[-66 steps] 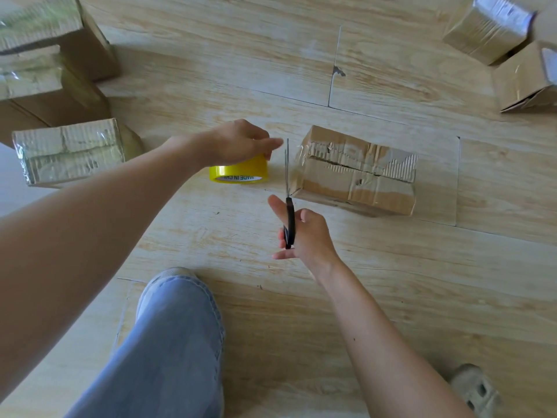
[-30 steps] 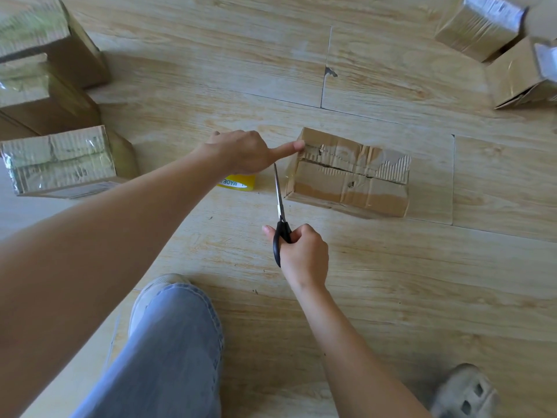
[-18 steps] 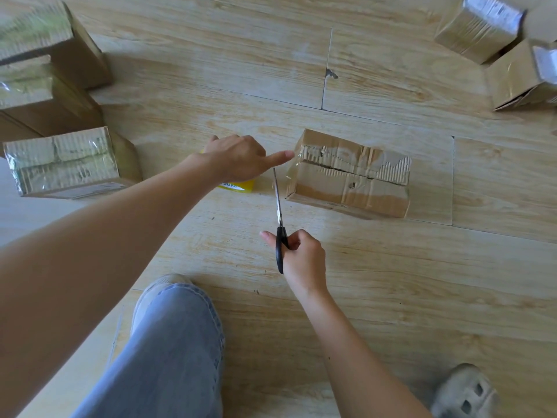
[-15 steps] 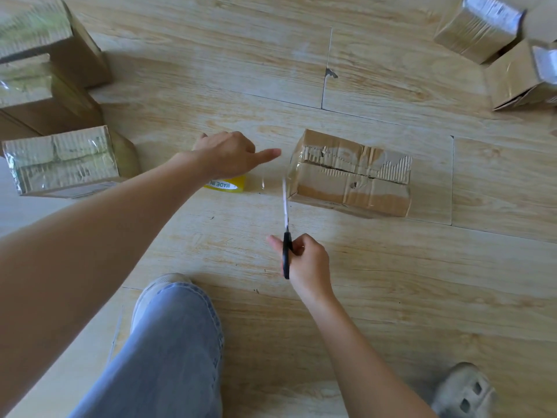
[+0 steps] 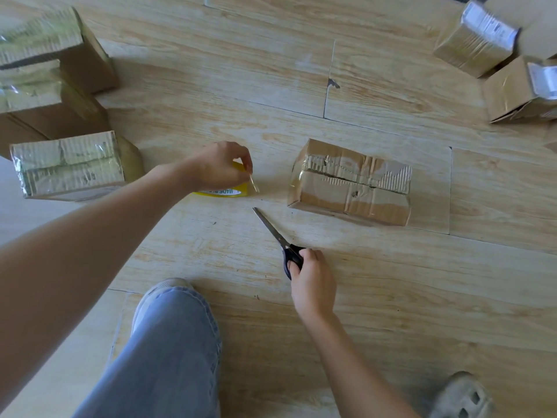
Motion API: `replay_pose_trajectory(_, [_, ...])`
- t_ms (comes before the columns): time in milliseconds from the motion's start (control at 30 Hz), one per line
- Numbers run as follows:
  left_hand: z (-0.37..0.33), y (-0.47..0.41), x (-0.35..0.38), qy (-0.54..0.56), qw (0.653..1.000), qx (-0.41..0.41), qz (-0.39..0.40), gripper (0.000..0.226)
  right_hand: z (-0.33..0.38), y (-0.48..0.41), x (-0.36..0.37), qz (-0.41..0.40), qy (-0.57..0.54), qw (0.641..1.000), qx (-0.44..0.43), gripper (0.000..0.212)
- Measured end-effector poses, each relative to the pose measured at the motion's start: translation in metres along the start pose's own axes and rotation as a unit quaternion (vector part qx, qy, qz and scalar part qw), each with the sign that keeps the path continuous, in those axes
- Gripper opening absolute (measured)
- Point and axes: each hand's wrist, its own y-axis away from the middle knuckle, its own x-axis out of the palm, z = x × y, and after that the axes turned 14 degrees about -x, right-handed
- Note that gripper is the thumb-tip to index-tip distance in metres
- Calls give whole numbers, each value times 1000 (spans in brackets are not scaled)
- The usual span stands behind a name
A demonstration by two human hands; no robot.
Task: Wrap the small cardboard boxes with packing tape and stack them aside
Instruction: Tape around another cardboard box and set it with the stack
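A small cardboard box (image 5: 351, 184) wrapped in clear tape lies on the wooden floor at the centre right. To its left my left hand (image 5: 221, 165) rests on the yellow tape roll (image 5: 229, 191) and pinches the loose tape end between thumb and forefinger. My right hand (image 5: 312, 277) grips the black handles of the scissors (image 5: 277, 236), whose closed blades point up and left, clear of the box. The roll is mostly hidden under my left hand.
Three taped boxes (image 5: 72, 164) stand stacked close together at the left. Two more boxes (image 5: 476, 37) with white labels sit at the top right. My jeans-clad knee (image 5: 168, 342) and a grey shoe (image 5: 461, 396) are at the bottom.
The tape strip between roll and box is cut. My right hand pulled the scissors back toward me and tilted them. My left hand drew back from the box onto the roll.
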Motion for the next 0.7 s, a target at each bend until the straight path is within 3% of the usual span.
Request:
replay_pose_trajectory(133, [-5,3,1,11,1000,-18,22,39,-1,2,-1,19,56,998,-31,29])
replay_pose_trajectory(367, [2,2,2,13,1000,-1,14,41,-6,3,-1,59,125,987,-79,31])
replay_pose_trajectory(533, [3,0,5,9,1000,-27,-13,29,1,2,-13,93,151,978,-112,36])
replay_pose_trajectory(600, [3,-2,7,-11,999,-27,-27,25,10,-1,-27,23,164,973,-160,33])
replay_pose_trajectory(700, [6,-3,10,-10,999,-19,-46,21,35,-21,-52,-266,102,930,-231,23])
